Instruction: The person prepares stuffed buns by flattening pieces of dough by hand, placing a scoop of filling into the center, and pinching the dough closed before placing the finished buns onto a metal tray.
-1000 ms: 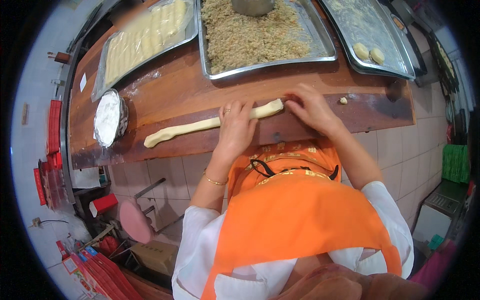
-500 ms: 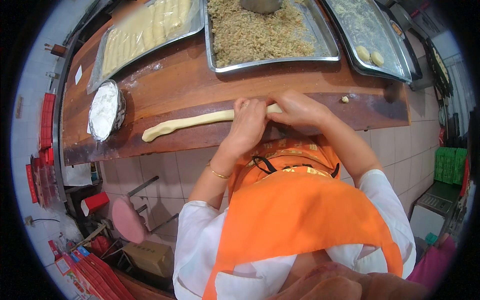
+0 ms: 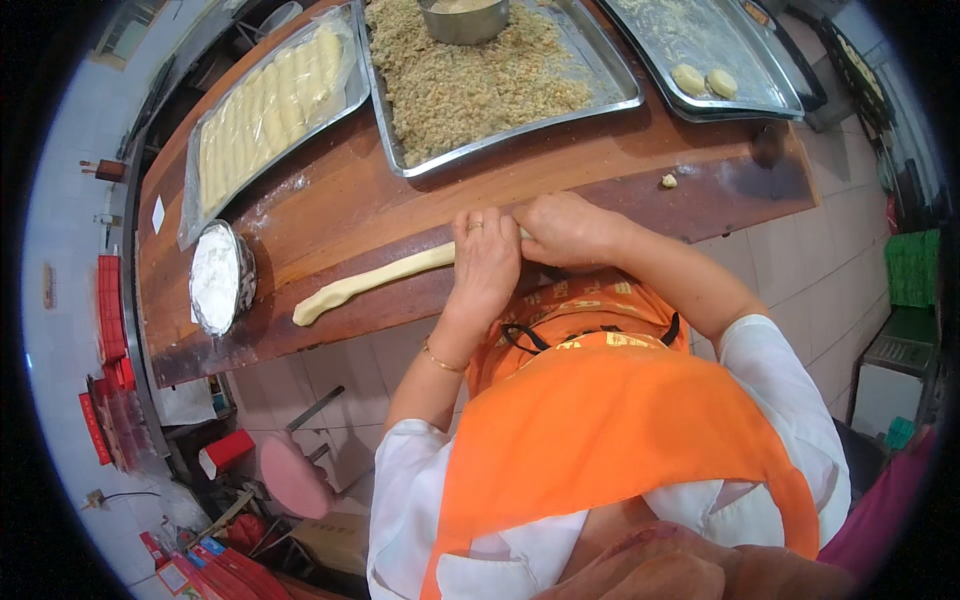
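Note:
A long pale dough rope [image 3: 380, 272] lies along the front of the wooden table, its right end mostly hidden by my hands. My left hand [image 3: 486, 260] rests over the rope with its fingers curled onto it. My right hand [image 3: 568, 228] is just beside it, fingers bent around the rope's end. A bowl of white flour [image 3: 216, 275] sits left of the rope, and a small dough scrap [image 3: 669, 181] lies beyond my right hand.
The wooden table [image 3: 250, 340] holds a bagged tray of dough logs [image 3: 270, 110], a tray of crumbly filling [image 3: 470, 100] with a metal pot [image 3: 463, 20], and a tray with two dough rounds [image 3: 705, 82]. A pink stool [image 3: 293, 470] stands below, left.
My right hand has moved left from beside the rope's end onto it and closed around it, close against my left hand. The whole view has shifted slightly.

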`<state>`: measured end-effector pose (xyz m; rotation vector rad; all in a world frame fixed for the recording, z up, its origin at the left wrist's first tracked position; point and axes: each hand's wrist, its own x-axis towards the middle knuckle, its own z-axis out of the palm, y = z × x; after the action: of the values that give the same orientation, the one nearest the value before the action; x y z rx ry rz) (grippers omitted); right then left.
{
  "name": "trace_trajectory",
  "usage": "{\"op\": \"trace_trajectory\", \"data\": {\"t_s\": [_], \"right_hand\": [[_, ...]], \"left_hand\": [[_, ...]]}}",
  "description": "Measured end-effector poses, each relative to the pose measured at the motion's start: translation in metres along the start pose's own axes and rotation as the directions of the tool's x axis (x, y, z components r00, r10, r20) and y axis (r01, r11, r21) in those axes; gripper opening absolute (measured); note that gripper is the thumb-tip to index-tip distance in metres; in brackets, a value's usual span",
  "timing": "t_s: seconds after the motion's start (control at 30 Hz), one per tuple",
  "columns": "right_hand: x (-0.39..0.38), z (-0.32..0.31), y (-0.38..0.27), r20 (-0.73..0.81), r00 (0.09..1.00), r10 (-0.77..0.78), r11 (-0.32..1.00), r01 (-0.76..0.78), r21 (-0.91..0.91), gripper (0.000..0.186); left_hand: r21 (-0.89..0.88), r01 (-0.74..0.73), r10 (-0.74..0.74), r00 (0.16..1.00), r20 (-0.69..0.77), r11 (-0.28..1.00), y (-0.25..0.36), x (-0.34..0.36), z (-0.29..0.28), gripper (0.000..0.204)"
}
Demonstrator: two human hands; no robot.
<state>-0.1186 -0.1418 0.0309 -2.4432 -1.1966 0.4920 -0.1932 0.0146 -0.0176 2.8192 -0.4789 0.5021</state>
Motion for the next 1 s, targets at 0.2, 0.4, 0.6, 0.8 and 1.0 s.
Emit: {"op": "trace_trajectory", "data": {"t_s": [0.2,0.4,0.6,0.8,1.0], "right_hand": [[-0.009,0.017,0.018,-0.078,0.997,-0.014,0.983,0.028,0.182,0.026],[-0.025,0.003,0.019,0.153,0.985,-0.079,0.203,-0.134,0.97,0.023],[-0.046,-0.01,0.052,-0.029,0.997,0.065,0.701,-0.025,0.713,0.029],[-0.068,-0.003,0.054,-0.199,0.976,0.092,0.938,-0.018,0.346,0.021],[-0.089,-0.014,0.044,-0.091,0.931,0.354,0.83,-0.268,0.49,0.026]], "left_hand": [[0.025,0.06,-0.062,0.997,0.05,0.998,0.008,0.002,0.019,0.007],[0.025,0.079,-0.08,0.994,0.074,0.997,0.006,-0.001,0.019,0.021],[-0.126,0.144,-0.132,0.986,0.099,0.982,0.028,0.01,-0.026,0.062],[-0.717,0.217,-0.182,0.975,0.127,0.662,0.053,0.033,-0.005,0.048],[-0.752,0.344,-0.268,0.936,0.228,0.562,0.071,0.038,0.001,0.024]]}}
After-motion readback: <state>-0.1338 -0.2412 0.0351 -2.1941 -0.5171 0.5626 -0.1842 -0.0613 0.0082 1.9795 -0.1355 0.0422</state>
